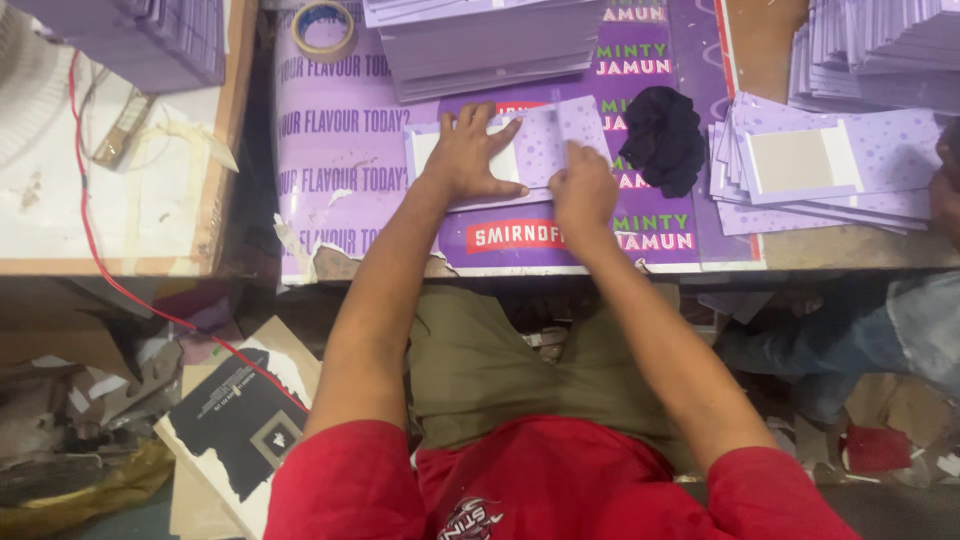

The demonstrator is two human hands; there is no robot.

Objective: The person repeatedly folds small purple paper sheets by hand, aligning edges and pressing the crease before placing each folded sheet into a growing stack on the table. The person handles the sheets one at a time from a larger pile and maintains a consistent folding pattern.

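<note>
Across purple-covered counter [330, 150], pressing left hand [470, 155] spread flat on lilac card [540, 140] lying crosswise, right hand [583, 190] closed, pinching its near right edge, black cloth [662, 138] lying just beside.

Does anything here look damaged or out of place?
Yes. The purple printed sheet covering the table has a torn, ragged front edge near the left corner. A crumpled black cloth lies on it beside the lilac card that the left hand and right hand press flat.

Both hands [470, 155] [583, 190] on lilac card [545, 140]
</note>
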